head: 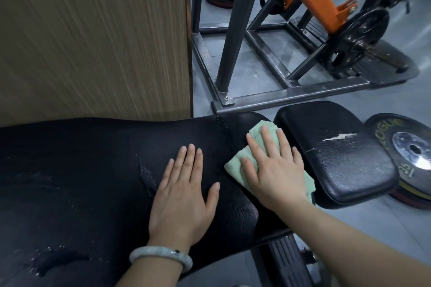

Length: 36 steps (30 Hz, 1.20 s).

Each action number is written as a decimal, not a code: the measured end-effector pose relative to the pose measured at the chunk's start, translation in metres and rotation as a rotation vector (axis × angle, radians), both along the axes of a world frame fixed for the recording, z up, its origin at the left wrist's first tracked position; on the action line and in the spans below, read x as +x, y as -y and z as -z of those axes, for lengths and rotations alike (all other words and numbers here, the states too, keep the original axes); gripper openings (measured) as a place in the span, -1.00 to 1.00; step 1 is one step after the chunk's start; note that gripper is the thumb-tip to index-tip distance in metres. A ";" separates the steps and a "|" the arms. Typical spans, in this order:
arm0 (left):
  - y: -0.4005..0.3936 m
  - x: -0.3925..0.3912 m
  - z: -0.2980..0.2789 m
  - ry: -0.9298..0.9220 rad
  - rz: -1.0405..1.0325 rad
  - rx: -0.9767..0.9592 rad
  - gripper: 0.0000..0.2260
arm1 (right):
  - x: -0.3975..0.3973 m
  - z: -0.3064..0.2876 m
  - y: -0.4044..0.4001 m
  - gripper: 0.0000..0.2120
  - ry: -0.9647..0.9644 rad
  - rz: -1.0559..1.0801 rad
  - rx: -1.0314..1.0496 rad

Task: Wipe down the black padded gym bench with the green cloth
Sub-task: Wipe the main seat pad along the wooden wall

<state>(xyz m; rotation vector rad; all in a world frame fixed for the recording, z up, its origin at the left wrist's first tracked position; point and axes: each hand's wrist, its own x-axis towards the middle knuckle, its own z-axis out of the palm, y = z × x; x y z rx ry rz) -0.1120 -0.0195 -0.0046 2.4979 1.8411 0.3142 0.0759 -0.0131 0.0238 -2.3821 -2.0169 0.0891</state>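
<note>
The green cloth (235,163), soft terry folded into a rough pad, lies on the right end of the black padded bench (93,170), just beside the gap before the smaller seat pad (333,154). The right hand (272,168) presses it flat, fingers straight and slightly spread. The left hand (184,191) rests palm down on the cracked, wet vinyl, fingers straight; a pale stone bangle (161,256) circles the wrist. The bench runs left to right. Beyond lies a weight plate (403,147) lettered "ROGUE" and "35".
</note>
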 end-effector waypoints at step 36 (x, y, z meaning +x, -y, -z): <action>0.001 0.001 -0.004 0.035 0.000 -0.020 -0.38 | 0.013 0.002 0.030 -0.42 0.012 -0.083 0.085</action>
